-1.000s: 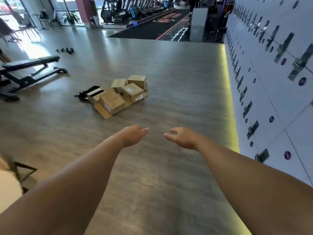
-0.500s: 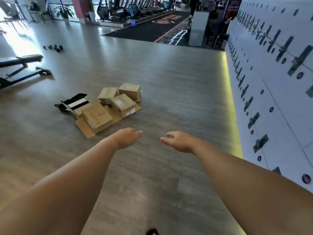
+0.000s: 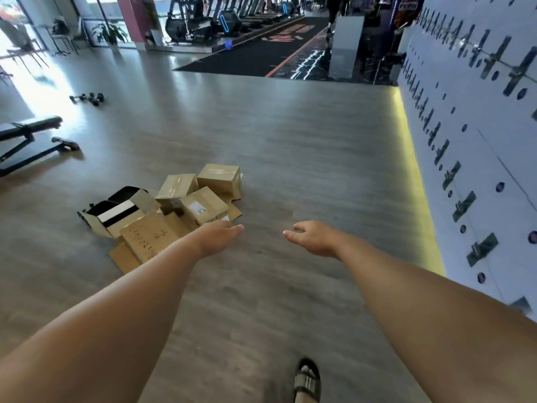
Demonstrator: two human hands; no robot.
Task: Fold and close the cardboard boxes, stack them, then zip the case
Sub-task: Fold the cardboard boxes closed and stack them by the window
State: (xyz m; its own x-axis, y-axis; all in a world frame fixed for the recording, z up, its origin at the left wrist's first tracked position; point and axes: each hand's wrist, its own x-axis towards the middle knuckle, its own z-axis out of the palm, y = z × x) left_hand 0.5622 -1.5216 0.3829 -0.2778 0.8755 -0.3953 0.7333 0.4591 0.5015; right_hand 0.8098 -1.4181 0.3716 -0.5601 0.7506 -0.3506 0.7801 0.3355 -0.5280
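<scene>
Cardboard boxes, four, lay clustered on grey wood-look floor (image 3: 305, 170), left of centre:
- far box (image 3: 220, 178), closed, taped, stood at back right of cluster
- second box (image 3: 176, 187), taped, sat just left of far box
- labelled box (image 3: 203, 208), white shipping label on top, lay tilted in front of those two
- nearest box (image 3: 151, 235), handwriting on top face, partly hidden behind left forearm
- flattened cardboard sheet (image 3: 123, 257), lay beneath cluster, corners showed at front left and right

Case (image 3: 114, 212), black with white band, lay open on floor at left edge of cluster, touching nearest box; zip state not discernible

Left hand (image 3: 218, 237), stretched forward at arm's length, palm down, fingers straight and relaxed, held nothing; overlapped front edge of cluster in view, contact not discernible

Right hand (image 3: 315, 238), stretched forward, palm down, fingers loosely extended, thumb apart, held nothing; hovered over bare floor, well apart from boxes

Sandalled foot (image 3: 307, 379), seen at bottom edge between forearms

Surroundings:
- weight bench (image 3: 27, 142), black, at left edge
- dumbbells (image 3: 88, 98), on floor beyond bench
- white panel wall (image 3: 479, 141) with dark brackets and holes, at right, yellow light strip along base
- treadmills (image 3: 203, 21) and black track mat (image 3: 261, 50), far end
- potted plant (image 3: 110, 33), by windows at upper left
</scene>
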